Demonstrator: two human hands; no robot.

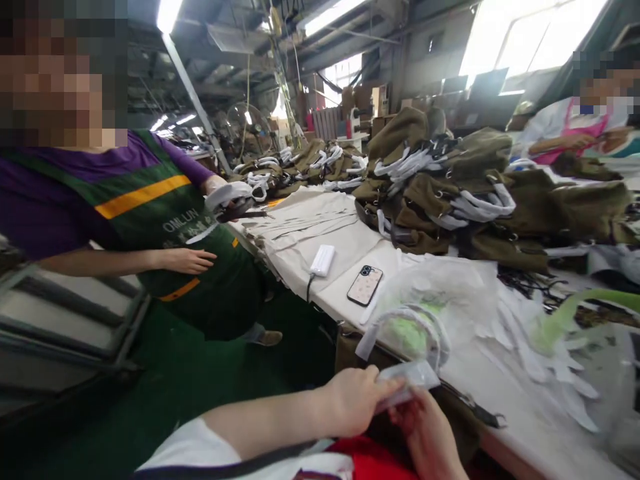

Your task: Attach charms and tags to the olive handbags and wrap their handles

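Held between the left hand (353, 401) and the right hand (425, 427), at the lower center of the frame: one translucent white wrap (417, 375), pinched narrow by the fingers of both hands. Exact placement of each fingertip: cannot tell, owing to overlap and blur. Directly beyond the wrap: a curved handle (415, 317) in white covering, arched near the front edge of the surface (543, 427). Beneath the hands and along that edge: an olive-brown bag (453, 417), partly hidden by the forearms, with a dark strap and metal clasp (493, 417) to the right. On the surface, center of the frame: a phone (365, 285), camera side up, in a patterned case; farther back and to the left, a white device (323, 260) with a dark cable over the edge. To the right of the phone: crumpled clear plastic (450, 283), with light green material (413, 333) showing near the handle. Across the upper center and upper right: piled olive bags (425, 200) with white-wrapped handles. At left: a person in a green apron (175, 227), with a white-wrapped bundle (230, 195) in one hand. At upper right: a second person in a pink apron (575, 130), behind the pile.
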